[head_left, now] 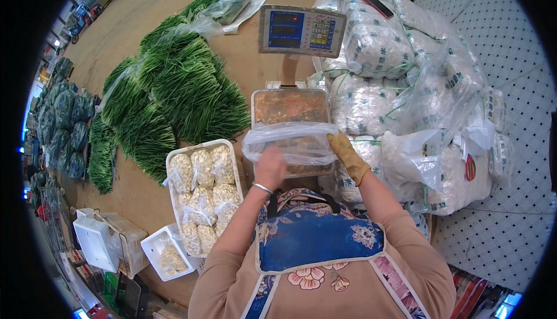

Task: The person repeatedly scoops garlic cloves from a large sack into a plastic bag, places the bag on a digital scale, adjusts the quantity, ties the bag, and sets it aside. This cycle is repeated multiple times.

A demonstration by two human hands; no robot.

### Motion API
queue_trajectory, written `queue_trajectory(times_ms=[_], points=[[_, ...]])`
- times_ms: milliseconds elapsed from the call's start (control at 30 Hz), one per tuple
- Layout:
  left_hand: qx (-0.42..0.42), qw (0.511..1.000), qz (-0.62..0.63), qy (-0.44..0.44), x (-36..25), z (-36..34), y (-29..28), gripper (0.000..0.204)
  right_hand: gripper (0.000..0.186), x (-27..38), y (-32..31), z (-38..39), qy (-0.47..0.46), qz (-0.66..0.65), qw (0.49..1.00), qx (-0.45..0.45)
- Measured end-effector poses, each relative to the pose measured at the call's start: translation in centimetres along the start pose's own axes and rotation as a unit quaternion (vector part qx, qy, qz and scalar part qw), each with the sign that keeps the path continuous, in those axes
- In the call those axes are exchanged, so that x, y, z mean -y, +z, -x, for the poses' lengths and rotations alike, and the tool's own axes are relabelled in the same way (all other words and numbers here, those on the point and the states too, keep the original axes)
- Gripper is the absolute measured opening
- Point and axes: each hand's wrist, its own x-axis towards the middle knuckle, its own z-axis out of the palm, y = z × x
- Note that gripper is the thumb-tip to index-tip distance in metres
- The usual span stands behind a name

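A clear plastic bag (293,140) is spread over the near part of the scale's metal platform (290,105). My right hand (349,158), in a tan work glove, grips the bag's right edge. My left hand (271,169), bare with a silver bracelet at the wrist, is at the bag's near left side; its fingers are smeared by motion, so their hold cannot be made out. Beyond the platform stands the scale's display head (301,30) on its post. Nothing can be seen inside the bag.
Left lies a big heap of green stalks (185,87). A white crate (169,191) of bagged pale pieces stands near my left arm, beside a small white foam box (152,248). Stacked, wrapped white packs (380,52) fill the right, with a phone (377,5) on top.
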Motion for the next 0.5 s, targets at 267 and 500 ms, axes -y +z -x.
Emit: queue_trajectory(times_ms=[267, 500], points=[[0.073, 0.977, -0.193, 0.050, 2.3, -3.0, 5.5, 0.029, 0.035, 3.2, -0.9, 0.2, 0.032, 0.168, 0.979, -0.111], [0.098, 0.985, -0.141, 0.004, 2.1, -4.0, 7.3, 0.020, 0.027, 8.6, 3.4, 1.2, -0.107, 0.157, 0.953, 0.237]])
